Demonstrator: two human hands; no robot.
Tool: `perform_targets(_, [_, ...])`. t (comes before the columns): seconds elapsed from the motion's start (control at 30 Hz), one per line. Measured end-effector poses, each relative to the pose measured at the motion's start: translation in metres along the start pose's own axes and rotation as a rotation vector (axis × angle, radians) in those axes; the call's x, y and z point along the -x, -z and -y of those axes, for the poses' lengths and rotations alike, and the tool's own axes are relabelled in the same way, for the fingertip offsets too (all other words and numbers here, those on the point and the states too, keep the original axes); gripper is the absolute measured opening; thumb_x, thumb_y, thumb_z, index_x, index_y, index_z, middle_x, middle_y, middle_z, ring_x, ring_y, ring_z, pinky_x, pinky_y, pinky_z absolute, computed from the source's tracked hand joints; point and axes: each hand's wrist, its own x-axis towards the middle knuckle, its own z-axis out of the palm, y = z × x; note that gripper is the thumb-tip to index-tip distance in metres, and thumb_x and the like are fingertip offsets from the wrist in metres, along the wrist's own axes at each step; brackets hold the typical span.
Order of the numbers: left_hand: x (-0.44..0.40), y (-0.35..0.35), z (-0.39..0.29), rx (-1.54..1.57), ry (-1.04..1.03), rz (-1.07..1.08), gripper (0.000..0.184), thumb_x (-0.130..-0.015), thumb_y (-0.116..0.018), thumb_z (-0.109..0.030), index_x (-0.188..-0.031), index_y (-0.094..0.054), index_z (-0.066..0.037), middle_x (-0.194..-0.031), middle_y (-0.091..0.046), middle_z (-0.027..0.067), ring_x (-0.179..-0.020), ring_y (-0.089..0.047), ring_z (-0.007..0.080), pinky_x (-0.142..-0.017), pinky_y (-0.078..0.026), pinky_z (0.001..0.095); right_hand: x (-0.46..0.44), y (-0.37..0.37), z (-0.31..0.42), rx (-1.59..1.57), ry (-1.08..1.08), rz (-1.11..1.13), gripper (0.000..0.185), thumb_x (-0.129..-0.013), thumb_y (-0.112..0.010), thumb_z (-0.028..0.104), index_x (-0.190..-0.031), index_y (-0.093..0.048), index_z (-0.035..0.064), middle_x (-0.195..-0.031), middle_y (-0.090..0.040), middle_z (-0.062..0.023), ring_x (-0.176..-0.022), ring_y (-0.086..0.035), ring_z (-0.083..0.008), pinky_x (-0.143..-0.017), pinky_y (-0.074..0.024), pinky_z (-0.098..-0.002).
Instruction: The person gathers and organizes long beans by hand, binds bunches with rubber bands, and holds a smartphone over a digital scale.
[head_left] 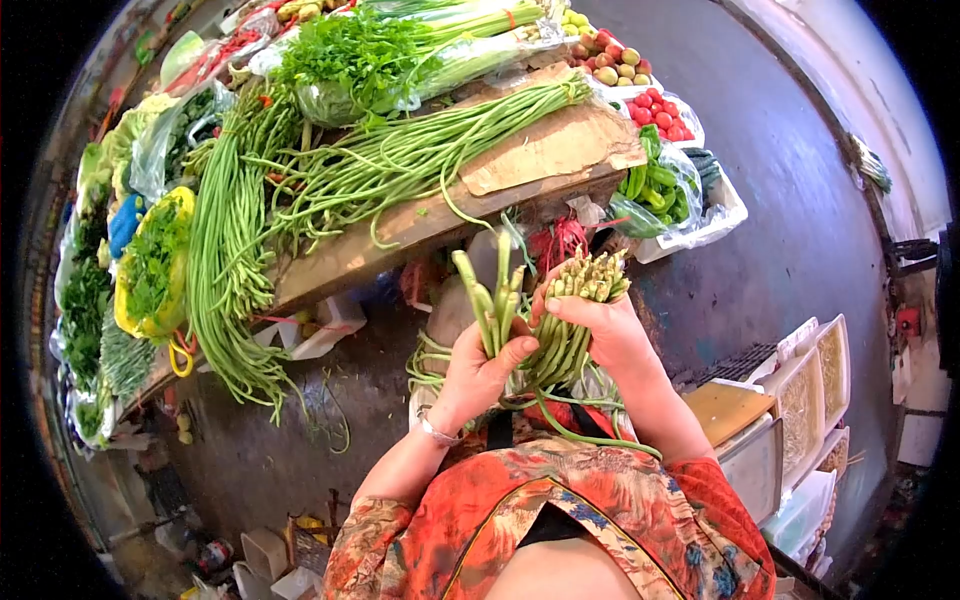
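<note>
My left hand (480, 365) is closed around a few long green beans (489, 310), their ends sticking up above the fingers at uneven heights. Beside it, my right hand (603, 325) grips a thick bundle of long beans (562, 350), with the cut tips gathered together at the top. The two hands are close together in front of my body. Below them the rest of the beans hang over my lap, and one long bean (600, 440) trails to the right. Part of the bundle is hidden behind my fingers.
Ahead stands a wooden table (350, 265) with piles of long beans (400, 155) and leafy greens (350, 60). Tomatoes (660, 110) and green peppers (655, 190) sit in boxes at its right end. Several bins (800, 400) stand on the right.
</note>
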Motion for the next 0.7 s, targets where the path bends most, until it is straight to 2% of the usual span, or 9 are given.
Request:
perform_targets(0.03, [-0.001, 0.000, 0.003, 0.043, -0.038, 0.041, 0.035, -0.089, -0.065, -0.031, -0.108, -0.057, -0.003, -0.077, -0.049, -0.0051, -0.067, -0.043, 0.0059, -0.060, -0.038, 0.0218, 0.000, -0.001, -0.001, -0.006, -0.011, -0.020, 0.021, -0.077, -0.063, 0.003, -0.097, -0.057, 0.0021, -0.083, -0.064, -0.0104, -0.078, -0.063, -0.0208, -0.073, -0.0503, -0.0338])
perform_targets(0.07, [-0.001, 0.001, 0.000, 0.043, -0.036, 0.040, 0.035, -0.089, -0.065, -0.031, -0.108, -0.057, -0.003, -0.077, -0.049, -0.0051, -0.067, -0.043, 0.0059, -0.060, -0.038, 0.0218, 0.000, -0.002, -0.002, -0.013, -0.022, -0.040, 0.021, -0.077, -0.064, 0.003, -0.097, -0.057, 0.0023, -0.084, -0.065, -0.0100, -0.078, -0.063, -0.0203, -0.073, -0.0504, -0.0335])
perform_targets(0.13, [0.000, 0.004, -0.008, 0.218, 0.108, 0.102, 0.044, -0.091, -0.060, -0.040, -0.116, -0.054, -0.003, -0.077, -0.046, -0.0058, -0.064, -0.040, 0.0049, -0.056, -0.035, 0.0202, 0.000, 0.000, -0.006, -0.020, -0.027, -0.067, 0.021, -0.077, -0.066, 0.003, -0.096, -0.059, 0.0024, -0.085, -0.065, -0.0088, -0.079, -0.063, -0.0189, -0.073, -0.0509, -0.0324])
perform_targets(0.17, [0.001, 0.003, -0.007, 0.130, 0.091, 0.094, 0.048, -0.093, -0.054, -0.044, -0.120, -0.052, -0.004, -0.077, -0.044, -0.0060, -0.061, -0.036, 0.0042, -0.053, -0.032, 0.0192, 0.000, 0.001, -0.007, -0.029, -0.037, -0.081, 0.019, -0.077, -0.066, 0.003, -0.096, -0.059, 0.0023, -0.086, -0.065, -0.0086, -0.079, -0.063, -0.0185, -0.073, -0.0512, -0.0320])
perform_targets(0.3, [0.001, -0.007, -0.011, 0.019, 0.021, 0.026, 0.039, -0.098, -0.047, -0.036, -0.120, -0.049, -0.005, -0.074, -0.045, -0.0057, -0.058, -0.035, 0.0032, -0.050, -0.030, 0.0193, -0.002, 0.002, -0.009, -0.051, -0.033, -0.125, 0.020, -0.077, -0.068, 0.000, -0.096, -0.062, 0.0022, -0.088, -0.066, -0.0066, -0.080, -0.064, -0.0160, -0.074, -0.0518, -0.0300])
perform_targets(0.43, [0.001, -0.002, -0.001, 0.026, 0.027, 0.029, 0.034, -0.098, -0.049, -0.031, -0.118, -0.050, -0.004, -0.072, -0.044, -0.0065, -0.056, -0.034, 0.0032, -0.049, -0.030, 0.0199, 0.000, -0.001, -0.008, -0.004, -0.027, -0.141, 0.026, -0.074, -0.070, -0.002, -0.099, -0.062, 0.0020, -0.091, -0.066, -0.0047, -0.082, -0.063, -0.0140, -0.075, -0.0513, -0.0292])
perform_targets(0.53, [0.002, 0.000, -0.005, -0.205, 0.041, 0.060, 0.032, -0.095, -0.053, -0.021, -0.122, -0.055, -0.005, -0.087, -0.062, 0.0018, -0.076, -0.051, 0.0069, -0.068, -0.047, 0.0272, 0.002, -0.004, -0.004, 0.029, -0.042, -0.086, 0.029, -0.072, -0.074, 0.000, -0.100, -0.064, 0.0021, -0.094, -0.067, -0.0042, -0.085, -0.063, -0.0127, -0.077, -0.0501, -0.0281])
perform_targets(0.6, [0.000, 0.000, -0.001, -0.275, -0.055, 0.057, 0.033, -0.095, -0.054, -0.021, -0.124, -0.053, -0.005, -0.092, -0.065, 0.0060, -0.082, -0.053, 0.0085, -0.074, -0.047, 0.0289, 0.004, -0.004, -0.006, 0.040, -0.036, -0.087, 0.034, -0.071, -0.072, -0.001, -0.104, -0.062, 0.0002, -0.096, -0.067, -0.0059, -0.087, -0.064, -0.0154, -0.080, -0.0501, -0.0298])
perform_targets(0.7, [-0.001, 0.002, -0.016, -0.241, -0.038, 0.137, 0.034, -0.095, -0.053, -0.021, -0.125, -0.051, -0.005, -0.094, -0.065, 0.0104, -0.083, -0.055, 0.0105, -0.077, -0.047, 0.0302, 0.007, -0.010, -0.004, 0.096, -0.009, -0.112, 0.033, -0.071, -0.071, -0.003, -0.102, -0.061, 0.0001, -0.093, -0.066, -0.0059, -0.085, -0.063, -0.0145, -0.078, -0.0508, -0.0280])
